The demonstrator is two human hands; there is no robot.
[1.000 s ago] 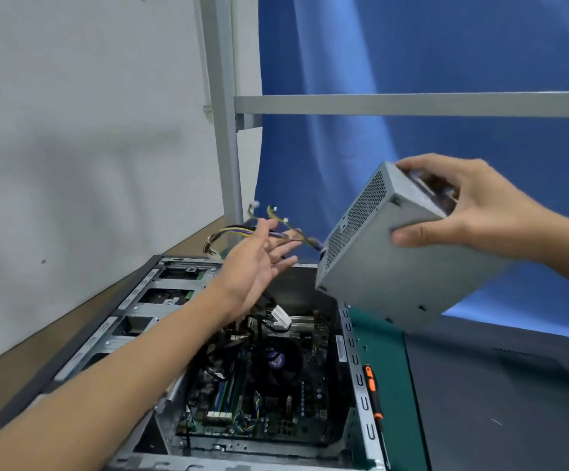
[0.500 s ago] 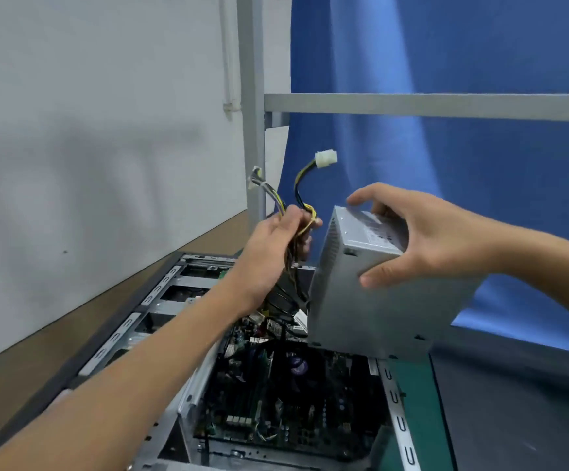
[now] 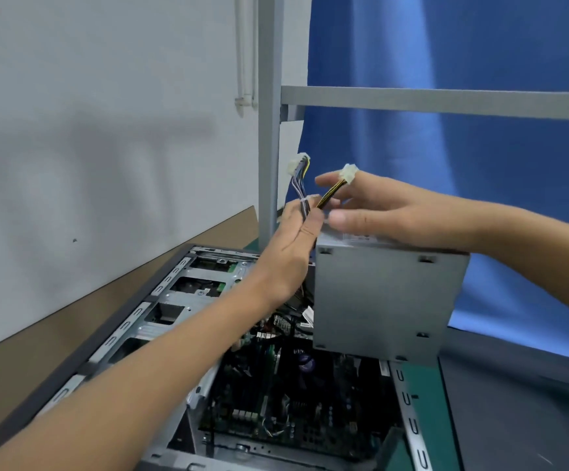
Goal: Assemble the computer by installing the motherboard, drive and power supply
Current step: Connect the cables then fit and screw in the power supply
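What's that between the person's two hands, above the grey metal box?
Head view: coloured wires with white plugs, gripped by the left hand, beside the right hand holding the grey metal box.

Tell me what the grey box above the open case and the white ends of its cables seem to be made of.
Grey box: most likely sheet metal, matt grey, judging by folded edges and stamped dimples. White cable ends: probably moulded plastic, slightly translucent, blocky. Cables: flexible coloured insulation, presumably plastic.
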